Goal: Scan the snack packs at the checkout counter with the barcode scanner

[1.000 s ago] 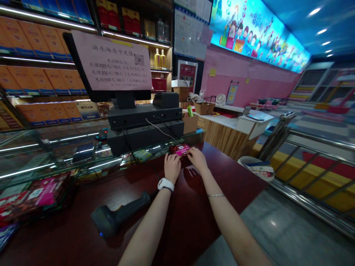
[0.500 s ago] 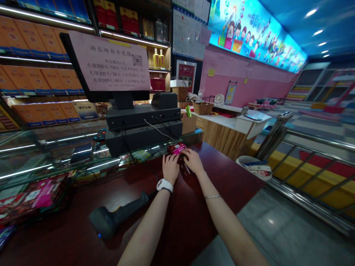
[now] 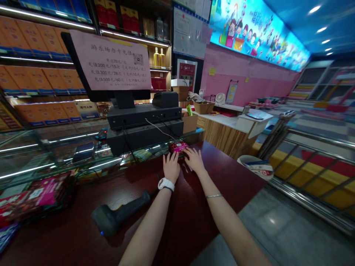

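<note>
A red and pink snack packet (image 3: 178, 147) lies at the far edge of the dark red counter (image 3: 191, 207). My left hand (image 3: 171, 167), with a white watch at the wrist, is just in front of it, fingers spread and pointing at the packet. My right hand (image 3: 195, 161) is at the packet's right side with fingers outstretched; the fingertips seem to touch its edge. Between my hands, small pale shapes on the counter are too blurred to name. To the left of my left forearm rests a black barcode scanner (image 3: 119, 214) with a blue light.
More red and pink packets (image 3: 36, 197) are stacked at the left. Behind the glass display case (image 3: 83, 159) stand a cash register (image 3: 144, 116) and a screen bearing a paper sign (image 3: 111, 62). A bin (image 3: 255, 167) and metal railing (image 3: 313, 166) are on the right.
My fingers have lifted and spread slightly away from the packet, so more of it shows. The view has shifted a little; the scanner still lies in place.
</note>
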`<move>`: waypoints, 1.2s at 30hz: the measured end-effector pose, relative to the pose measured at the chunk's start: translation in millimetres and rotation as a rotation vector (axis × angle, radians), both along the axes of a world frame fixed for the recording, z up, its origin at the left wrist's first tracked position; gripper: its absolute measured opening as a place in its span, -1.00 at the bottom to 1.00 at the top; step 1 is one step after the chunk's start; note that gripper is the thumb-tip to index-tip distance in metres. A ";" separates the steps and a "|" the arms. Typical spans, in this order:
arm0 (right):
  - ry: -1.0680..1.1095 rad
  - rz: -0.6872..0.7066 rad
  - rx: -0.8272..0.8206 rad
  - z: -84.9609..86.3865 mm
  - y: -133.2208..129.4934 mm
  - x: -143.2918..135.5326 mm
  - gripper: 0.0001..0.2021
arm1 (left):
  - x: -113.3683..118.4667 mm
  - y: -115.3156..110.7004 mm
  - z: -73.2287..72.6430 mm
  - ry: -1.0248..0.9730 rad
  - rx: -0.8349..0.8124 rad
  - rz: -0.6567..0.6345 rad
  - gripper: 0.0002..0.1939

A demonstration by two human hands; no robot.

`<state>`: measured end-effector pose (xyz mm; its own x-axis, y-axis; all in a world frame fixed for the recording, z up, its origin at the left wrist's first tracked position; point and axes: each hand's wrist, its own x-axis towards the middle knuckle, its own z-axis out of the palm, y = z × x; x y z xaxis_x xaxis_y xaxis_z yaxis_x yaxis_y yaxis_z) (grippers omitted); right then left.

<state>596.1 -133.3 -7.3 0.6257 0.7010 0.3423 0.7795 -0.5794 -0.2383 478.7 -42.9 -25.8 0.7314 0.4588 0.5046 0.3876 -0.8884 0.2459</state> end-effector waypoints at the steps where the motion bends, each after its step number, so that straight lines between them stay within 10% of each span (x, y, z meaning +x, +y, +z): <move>1: 0.007 -0.005 -0.017 0.8 0.3 -0.6 -0.49 | 0.4 0.1 -0.5 0.009 -0.001 0.001 -0.38; 19: 0.027 0.039 -0.012 0.1 -6.5 -11.1 -0.36 | -10.9 -14.9 18.9 -0.031 0.028 0.013 -0.37; 28: -0.086 0.054 0.122 20.1 -6.1 -72.3 -0.42 | -84.6 -15.9 67.2 -0.064 0.146 -0.025 -0.53; 36: -0.128 0.150 0.357 36.8 -1.6 -148.8 -0.61 | -172.7 -4.2 72.9 -0.052 0.229 -0.038 -0.57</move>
<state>447.3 -134.9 29.5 0.4621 0.6040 0.6493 0.8854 -0.3556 -0.2993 306.0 -47.2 47.1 0.7162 0.3006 0.6298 0.3448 -0.9371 0.0551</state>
